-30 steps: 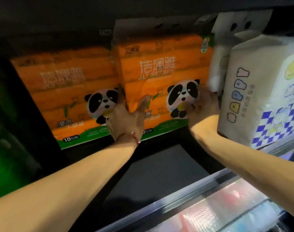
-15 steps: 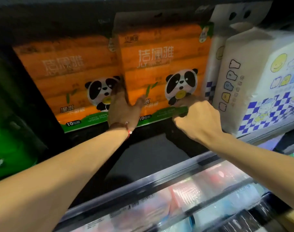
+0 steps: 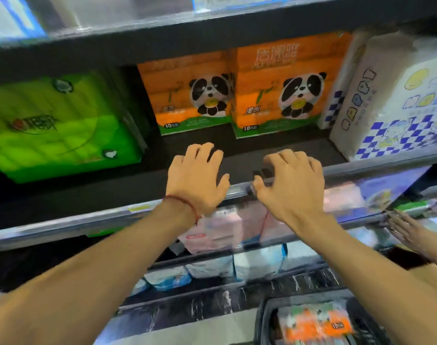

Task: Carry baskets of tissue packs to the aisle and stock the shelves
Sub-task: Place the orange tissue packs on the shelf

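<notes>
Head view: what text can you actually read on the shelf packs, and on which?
"10包": lower left corner of the left orange panda pack and the right orange panda pack.
"湿水": right orange panda pack.
"HAPPY", stacked letters, slightly blurred: white checkered pack.
Too blurred to read: the white brand characters atop the orange packs, the green pack logo.

My left hand [image 3: 196, 180] and right hand [image 3: 290, 185] hover side by side at mid-frame, palms down, fingers loosely spread and holding nothing, forearms reaching up from the lower corners.
</notes>
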The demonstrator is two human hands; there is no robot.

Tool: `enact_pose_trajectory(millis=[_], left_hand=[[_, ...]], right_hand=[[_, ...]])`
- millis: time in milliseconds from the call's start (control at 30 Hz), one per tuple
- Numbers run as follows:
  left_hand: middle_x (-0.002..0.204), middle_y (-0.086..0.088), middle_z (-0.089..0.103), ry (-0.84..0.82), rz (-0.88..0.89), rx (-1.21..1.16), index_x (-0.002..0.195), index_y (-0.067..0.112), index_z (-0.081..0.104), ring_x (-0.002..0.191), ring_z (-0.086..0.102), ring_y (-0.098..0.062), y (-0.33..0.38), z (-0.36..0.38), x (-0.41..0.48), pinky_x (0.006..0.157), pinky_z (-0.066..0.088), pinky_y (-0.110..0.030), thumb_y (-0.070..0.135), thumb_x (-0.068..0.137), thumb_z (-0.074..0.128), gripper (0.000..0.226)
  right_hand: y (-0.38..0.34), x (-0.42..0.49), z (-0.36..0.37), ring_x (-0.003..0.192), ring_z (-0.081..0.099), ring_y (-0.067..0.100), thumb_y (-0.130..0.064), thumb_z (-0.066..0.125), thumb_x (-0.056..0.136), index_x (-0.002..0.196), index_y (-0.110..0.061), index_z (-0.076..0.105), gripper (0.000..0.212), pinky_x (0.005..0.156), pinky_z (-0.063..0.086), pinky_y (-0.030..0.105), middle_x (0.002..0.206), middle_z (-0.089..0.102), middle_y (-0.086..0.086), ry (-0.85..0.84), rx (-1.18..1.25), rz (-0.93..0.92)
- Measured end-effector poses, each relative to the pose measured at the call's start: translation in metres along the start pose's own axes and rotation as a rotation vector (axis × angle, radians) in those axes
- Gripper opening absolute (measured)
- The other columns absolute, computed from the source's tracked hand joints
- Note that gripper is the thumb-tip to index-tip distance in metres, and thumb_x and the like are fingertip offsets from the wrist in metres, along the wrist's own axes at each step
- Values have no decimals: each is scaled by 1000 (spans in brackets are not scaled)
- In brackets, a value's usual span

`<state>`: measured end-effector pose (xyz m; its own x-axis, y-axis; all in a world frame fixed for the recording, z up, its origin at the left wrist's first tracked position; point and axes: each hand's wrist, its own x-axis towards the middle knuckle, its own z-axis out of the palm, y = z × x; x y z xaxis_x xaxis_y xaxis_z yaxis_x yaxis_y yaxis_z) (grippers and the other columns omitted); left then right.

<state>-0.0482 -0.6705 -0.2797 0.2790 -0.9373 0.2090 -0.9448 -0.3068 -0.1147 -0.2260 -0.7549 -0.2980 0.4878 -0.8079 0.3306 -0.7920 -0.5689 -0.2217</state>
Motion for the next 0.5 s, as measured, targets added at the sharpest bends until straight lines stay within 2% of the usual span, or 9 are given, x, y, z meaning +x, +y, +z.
enact_pose_trajectory(millis=[67, 167, 233, 367, 500], left_hand=[[154, -5, 44, -12, 19, 14, 145, 22, 49, 139, 40, -29, 1, -9, -32, 100, 41, -44, 53, 95, 45, 59], [135, -11, 62, 36, 65, 13, 126, 15, 65, 122, 56, -35, -2, -23, -76, 90, 46, -46, 51, 83, 54, 57], [135, -12, 61, 4, 38, 24, 126, 15, 65, 121, 57, -36, -6, -35, -99, 91, 48, -48, 52, 83, 55, 58], [147, -7, 54, -77, -54, 34, 135, 22, 57, 132, 51, -31, -8, -59, -145, 103, 43, -48, 51, 90, 54, 54], [149, -5, 49, -140, -81, 38, 139, 22, 51, 135, 46, -29, -17, -67, -192, 105, 42, -47, 51, 93, 49, 54]], right_hand=[[-10, -25, -8, 111, 60, 31, -50, 57, 83, 114, -19, 74, 47, 99, 39, 45, 113, 69, 5, 7, 15, -20], [-25, -57, -24, 108, 58, 32, -49, 54, 82, 107, -16, 74, 46, 96, 37, 46, 109, 68, 6, -48, -24, -90], [-34, -78, -32, 107, 58, 32, -49, 54, 85, 105, -16, 74, 43, 98, 38, 47, 109, 68, 5, -74, -54, -126], [-45, -121, -46, 107, 62, 32, -46, 54, 85, 106, -18, 75, 41, 99, 43, 48, 109, 71, 4, -140, 13, -140], [-58, -160, -60, 108, 60, 33, -45, 54, 86, 107, -15, 76, 43, 102, 43, 50, 112, 71, 4, -203, 1, -167]])
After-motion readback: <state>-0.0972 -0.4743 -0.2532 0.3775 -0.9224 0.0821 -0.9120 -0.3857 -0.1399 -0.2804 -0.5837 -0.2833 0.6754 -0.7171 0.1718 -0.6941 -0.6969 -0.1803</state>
